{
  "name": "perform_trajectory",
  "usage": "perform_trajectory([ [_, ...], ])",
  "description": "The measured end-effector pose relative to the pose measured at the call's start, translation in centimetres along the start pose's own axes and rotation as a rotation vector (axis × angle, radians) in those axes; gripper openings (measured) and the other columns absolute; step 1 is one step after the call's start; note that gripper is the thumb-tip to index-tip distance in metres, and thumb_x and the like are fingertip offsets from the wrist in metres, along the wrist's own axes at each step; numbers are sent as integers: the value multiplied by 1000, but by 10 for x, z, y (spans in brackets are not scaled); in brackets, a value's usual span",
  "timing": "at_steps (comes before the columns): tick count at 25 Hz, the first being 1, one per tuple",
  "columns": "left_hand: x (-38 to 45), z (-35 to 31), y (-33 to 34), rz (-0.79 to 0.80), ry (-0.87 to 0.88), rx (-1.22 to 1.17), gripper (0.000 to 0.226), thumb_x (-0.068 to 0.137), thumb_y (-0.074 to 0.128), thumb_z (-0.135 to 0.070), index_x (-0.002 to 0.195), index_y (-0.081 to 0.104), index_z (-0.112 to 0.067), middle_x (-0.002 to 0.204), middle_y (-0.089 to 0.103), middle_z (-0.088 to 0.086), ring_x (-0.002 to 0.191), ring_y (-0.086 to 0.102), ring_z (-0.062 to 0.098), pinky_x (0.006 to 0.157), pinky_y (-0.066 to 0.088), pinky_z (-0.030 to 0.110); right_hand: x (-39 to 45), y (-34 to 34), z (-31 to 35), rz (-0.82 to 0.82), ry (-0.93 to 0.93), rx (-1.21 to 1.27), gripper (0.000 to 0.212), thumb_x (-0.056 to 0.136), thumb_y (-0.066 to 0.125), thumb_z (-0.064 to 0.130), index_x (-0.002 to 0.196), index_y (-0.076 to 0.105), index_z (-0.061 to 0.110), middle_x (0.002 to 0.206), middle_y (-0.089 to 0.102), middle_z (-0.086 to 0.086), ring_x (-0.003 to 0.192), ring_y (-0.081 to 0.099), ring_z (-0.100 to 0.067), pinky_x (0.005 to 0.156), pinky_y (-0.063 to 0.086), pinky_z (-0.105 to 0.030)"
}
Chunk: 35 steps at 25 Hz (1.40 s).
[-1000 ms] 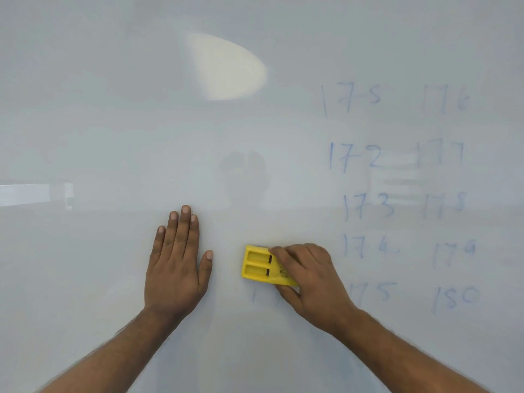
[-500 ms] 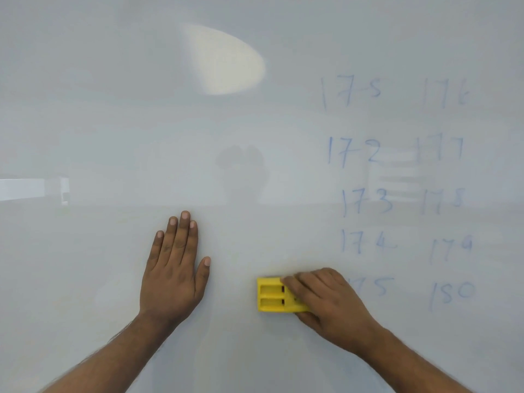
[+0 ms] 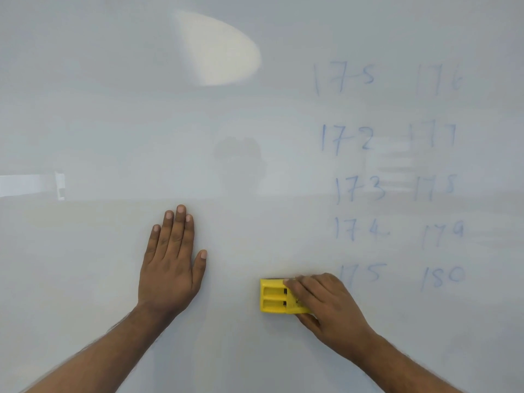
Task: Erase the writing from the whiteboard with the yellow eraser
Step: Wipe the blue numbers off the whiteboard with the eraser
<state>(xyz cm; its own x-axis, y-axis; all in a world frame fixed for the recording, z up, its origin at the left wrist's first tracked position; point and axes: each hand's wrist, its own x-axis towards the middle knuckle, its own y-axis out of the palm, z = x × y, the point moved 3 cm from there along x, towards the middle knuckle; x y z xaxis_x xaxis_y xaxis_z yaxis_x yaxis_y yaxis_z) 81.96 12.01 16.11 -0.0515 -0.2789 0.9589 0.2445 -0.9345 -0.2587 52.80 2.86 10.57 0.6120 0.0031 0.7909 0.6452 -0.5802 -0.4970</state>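
Observation:
The whiteboard (image 3: 113, 123) fills the whole view. Faint blue numbers (image 3: 360, 188) stand in two columns on its right half, from 175 and 176 at the top down to 175 and 180 at the bottom. My right hand (image 3: 326, 304) presses the yellow eraser (image 3: 273, 296) flat on the board, just left of the bottom-left number. My left hand (image 3: 171, 262) lies flat on the board to the left of the eraser, fingers together and holding nothing.
A bright oval light reflection (image 3: 218, 49) sits on the upper middle of the board. A pale reflected strip (image 3: 28, 185) shows at the left edge. The left half of the board carries no writing.
My right hand slid the eraser down and a little to the right, turning it level. A faint mark below the eraser's earlier spot is gone. My left hand stayed nearly still.

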Motion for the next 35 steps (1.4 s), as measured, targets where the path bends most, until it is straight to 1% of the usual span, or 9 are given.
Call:
perform_trajectory([
  [3, 0, -1, -3, 21, -2, -7, 68, 102, 32, -37, 157, 20, 1, 168, 14, 15, 157, 9, 28, 127, 11, 47, -19, 6, 6, 61, -39, -30, 48, 90, 62, 32, 135, 51, 17, 118, 59, 0, 99, 56, -22, 94, 41, -34],
  [7, -3, -6, -10, 61, -4, -29, 72, 100, 34, -40, 158, 18, 1, 169, 12, 15, 157, 10, 29, 127, 11, 47, -32, 1, 9, 172, -89, -4, 49, 91, 60, 40, 135, 49, 21, 117, 59, 6, 96, 57, -18, 89, 46, -31],
  [9, -3, -8, -14, 73, 9, -41, 76, 98, 37, -42, 158, 20, 1, 169, 13, 15, 157, 12, 30, 127, 11, 46, -32, -9, 2, 179, -65, 10, 49, 93, 57, 44, 137, 49, 22, 119, 59, 8, 99, 56, -15, 91, 43, -28],
  [13, 7, -15, -23, 76, 83, -33, 75, 96, 39, -45, 157, 27, -2, 169, 18, 11, 156, 16, 27, 126, 14, 45, -18, -45, -25, 84, 79, 39, 48, 97, 48, 47, 138, 48, 23, 123, 57, 8, 105, 55, -13, 96, 37, -25],
  [17, 43, -36, -33, 52, 106, -60, 74, 97, 38, -45, 158, 25, -5, 169, 19, 9, 156, 15, 26, 126, 14, 45, 3, -77, -45, 6, 152, 37, 49, 95, 53, 44, 139, 46, 23, 124, 57, 9, 104, 54, -13, 93, 37, -25],
  [26, 134, -89, -50, -25, 151, -51, 74, 100, 34, -49, 160, 18, -8, 169, 16, 7, 157, 10, 23, 127, 11, 43, 34, -141, -104, -135, 218, -77, 54, 92, 52, 43, 141, 45, 20, 118, 58, 6, 100, 55, -19, 86, 39, -30],
  [31, 173, -121, -56, -80, 130, -50, 74, 101, 31, -49, 160, 18, -8, 169, 15, 7, 157, 10, 22, 127, 10, 42, 51, -176, -139, -200, 239, -144, 59, 89, 54, 46, 141, 47, 18, 114, 58, 4, 95, 53, -20, 81, 36, -29],
  [35, 189, -139, -57, -96, 132, -33, 74, 101, 30, -50, 160, 17, -8, 169, 15, 6, 157, 9, 22, 127, 11, 43, 57, -194, -159, -274, 271, -134, 62, 89, 53, 48, 142, 46, 17, 107, 57, 2, 87, 50, -20, 75, 43, -33],
])
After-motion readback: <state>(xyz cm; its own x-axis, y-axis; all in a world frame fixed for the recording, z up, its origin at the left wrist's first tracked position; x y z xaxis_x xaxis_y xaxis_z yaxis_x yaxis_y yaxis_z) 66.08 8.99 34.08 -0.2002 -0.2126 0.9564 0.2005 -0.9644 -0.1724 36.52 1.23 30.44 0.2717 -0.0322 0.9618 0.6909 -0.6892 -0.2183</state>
